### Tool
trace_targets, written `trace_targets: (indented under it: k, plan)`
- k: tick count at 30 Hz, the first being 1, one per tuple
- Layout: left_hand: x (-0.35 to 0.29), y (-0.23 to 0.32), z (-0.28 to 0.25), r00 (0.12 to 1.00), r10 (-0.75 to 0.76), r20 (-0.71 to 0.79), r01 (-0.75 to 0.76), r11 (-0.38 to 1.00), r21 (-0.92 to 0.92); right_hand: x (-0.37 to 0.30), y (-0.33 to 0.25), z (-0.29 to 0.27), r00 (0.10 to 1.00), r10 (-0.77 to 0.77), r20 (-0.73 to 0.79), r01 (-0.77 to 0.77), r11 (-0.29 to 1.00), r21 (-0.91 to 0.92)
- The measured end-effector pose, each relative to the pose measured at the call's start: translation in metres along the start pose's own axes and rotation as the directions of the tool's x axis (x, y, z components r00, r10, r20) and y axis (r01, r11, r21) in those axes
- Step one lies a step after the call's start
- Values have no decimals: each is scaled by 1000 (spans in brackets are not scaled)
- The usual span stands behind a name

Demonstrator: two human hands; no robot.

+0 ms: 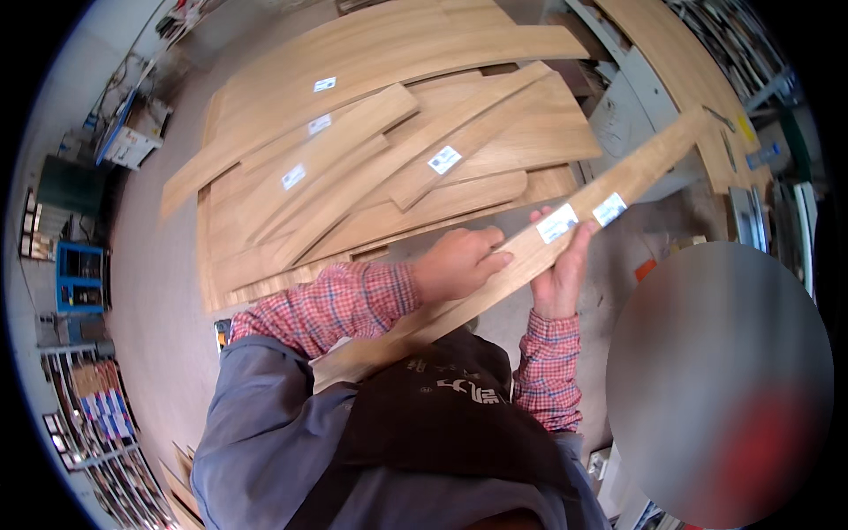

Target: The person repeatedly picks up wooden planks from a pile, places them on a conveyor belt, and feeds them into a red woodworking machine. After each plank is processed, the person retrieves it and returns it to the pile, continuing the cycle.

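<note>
Right hand (560, 281), partly hidden, grips the board (528, 254), probably from beneath.

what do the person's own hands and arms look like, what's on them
The left hand and right hand are bare, without gloves. Both forearms wear plaid sleeves in red, blue and white, reaching the wrists. Above the left elbow is a plain blue-grey garment.

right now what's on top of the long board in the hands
Two white labels show on the long board, near the right hand. The left hand covers a patch nearer the body; anything beneath is hidden.
</note>
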State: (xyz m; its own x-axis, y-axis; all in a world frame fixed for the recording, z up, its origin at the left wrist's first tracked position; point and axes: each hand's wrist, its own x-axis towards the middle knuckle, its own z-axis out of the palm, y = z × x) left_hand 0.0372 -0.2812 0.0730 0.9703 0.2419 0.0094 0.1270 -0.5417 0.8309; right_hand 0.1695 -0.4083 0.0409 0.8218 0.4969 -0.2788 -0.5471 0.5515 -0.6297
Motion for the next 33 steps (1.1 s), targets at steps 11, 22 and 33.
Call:
trace_targets:
  k: [11, 22, 33]
  plan:
    - [3, 11, -15, 985, 87, 148, -147, 871, 468, -1, 5, 12, 984, 176, -32, -173, 982, 75]
    - [-6, -183, -126, 955, -251, -161, 281, 580, 764, 22, -25, 13, 999, -3, -45, 13, 971, 240]
    - [-39, -210, -160, 941, -4, -338, 226, 752, 620, 83, -125, 16, 930, -325, -170, 344, 934, 97]
